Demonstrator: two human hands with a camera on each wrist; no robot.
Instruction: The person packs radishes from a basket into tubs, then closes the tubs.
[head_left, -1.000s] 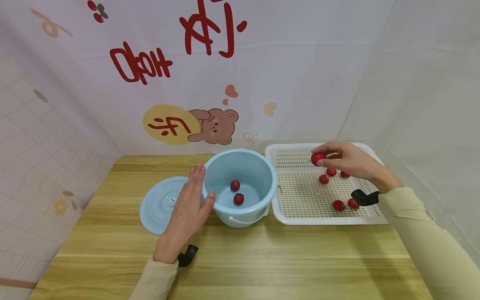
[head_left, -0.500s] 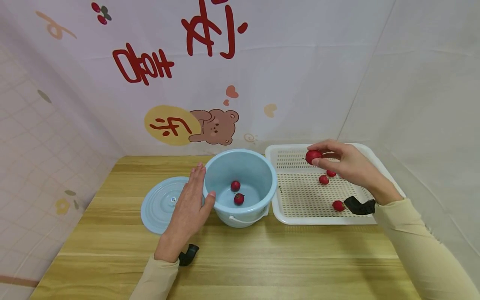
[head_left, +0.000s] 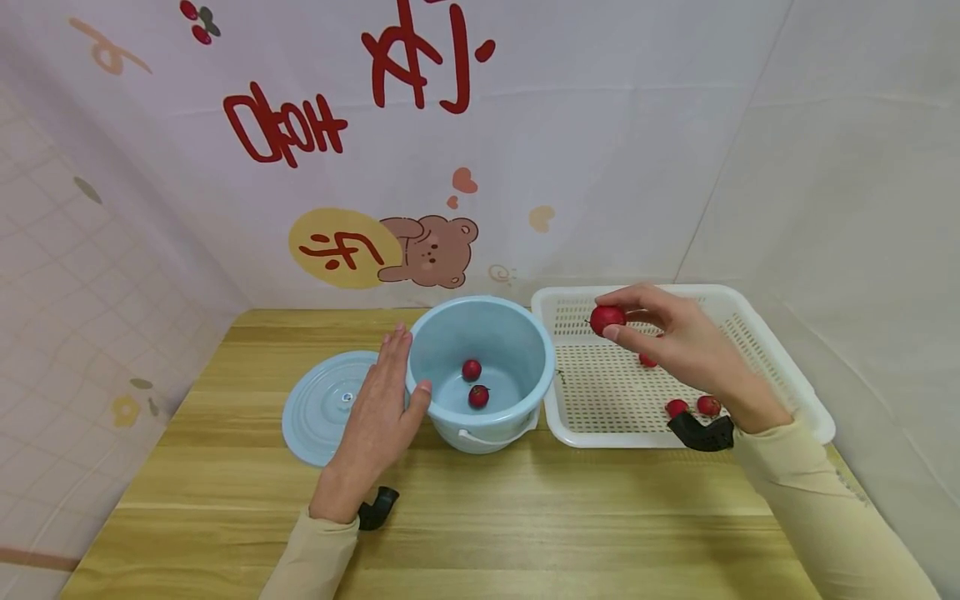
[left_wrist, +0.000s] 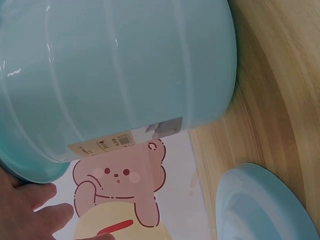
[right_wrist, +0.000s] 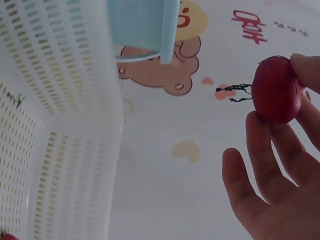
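My right hand point(head_left: 678, 342) pinches a small red radish point(head_left: 607, 320) between thumb and fingers, above the back left part of a white mesh basket point(head_left: 555, 437). In the right wrist view, thin dark green stalks stick out from the held radish point(right_wrist: 277, 90). My left hand point(head_left: 375, 412) rests with straight fingers along the left side of a light blue bucket point(head_left: 483, 429). Two radishes lie on the bucket's floor, one radish point(head_left: 471, 370) behind the other radish point(head_left: 478, 397). The left wrist view shows the bucket's outer wall point(left_wrist: 120, 65) beside the fingers.
A blue lid point(head_left: 315, 417) lies flat on the wooden table point(head_left: 525, 525), left of the bucket. More radishes sit in the basket, such as one radish point(head_left: 708, 406) at the front right; my right hand hides part of it. A printed cloth wall point(head_left: 600, 150) stands behind.
My right hand has moved left over the basket, toward the bucket, with the radish still pinched. The left hand has stayed at the bucket.
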